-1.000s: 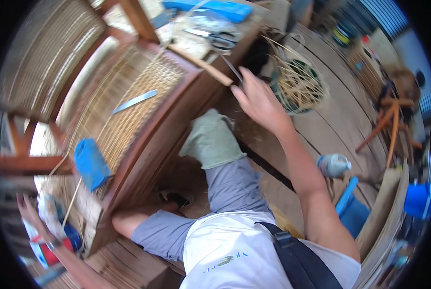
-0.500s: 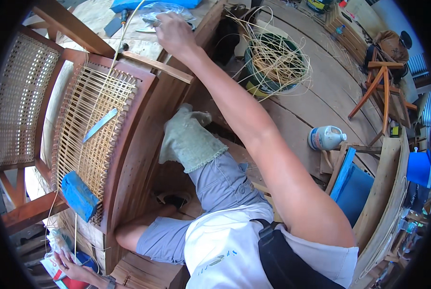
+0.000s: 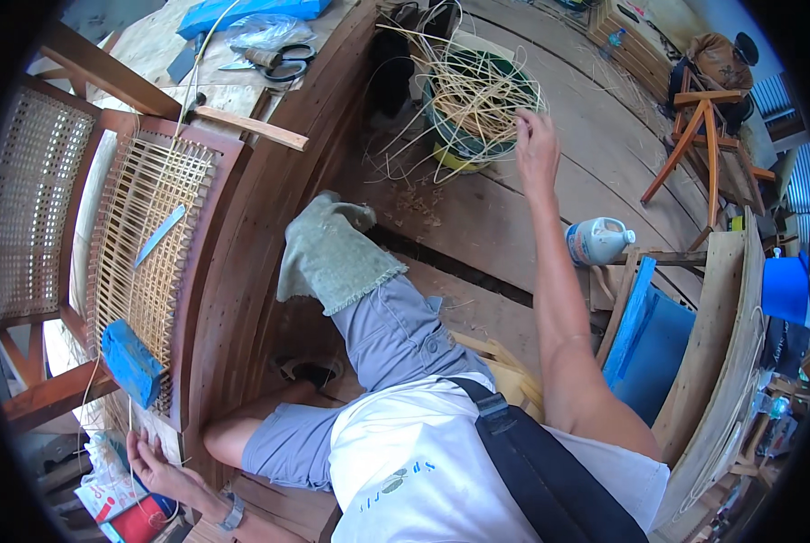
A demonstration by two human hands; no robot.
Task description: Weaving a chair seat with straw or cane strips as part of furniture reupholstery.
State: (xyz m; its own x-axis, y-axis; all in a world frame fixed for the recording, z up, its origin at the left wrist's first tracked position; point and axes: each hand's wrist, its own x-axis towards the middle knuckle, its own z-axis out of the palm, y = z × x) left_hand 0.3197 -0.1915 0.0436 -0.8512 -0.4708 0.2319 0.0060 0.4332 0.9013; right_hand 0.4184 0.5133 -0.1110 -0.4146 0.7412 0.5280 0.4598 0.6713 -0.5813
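A wooden chair panel point(image 3: 165, 262) strung with cane, its weave part-filled, leans at my left; a flat metal strip point(image 3: 160, 235) and a blue block point(image 3: 133, 364) lie on it. Below its lower corner, my left hand point(image 3: 159, 469) has its fingers closed on a thin cane strand point(image 3: 131, 416) coming down past the block. My right hand point(image 3: 538, 149) is raised at the right rim of a dark green bucket point(image 3: 441, 136) heaped with loose cane strands point(image 3: 482, 95). Its fingers are curled together; whatever they hold, if anything, cannot be made out.
Black-handled scissors point(image 3: 287, 63) lie on the bench beside a clear plastic bag point(image 3: 271, 32). A white jug point(image 3: 599, 241) stands on the plank floor, near a blue panel point(image 3: 649, 353). A finished cane panel point(image 3: 34, 199) is at far left; a wooden frame point(image 3: 708, 145) stands back right.
My right hand has left the scissors on the bench and swung right to the bucket. My left hand has risen toward the panel's lower corner and closed on the strand.
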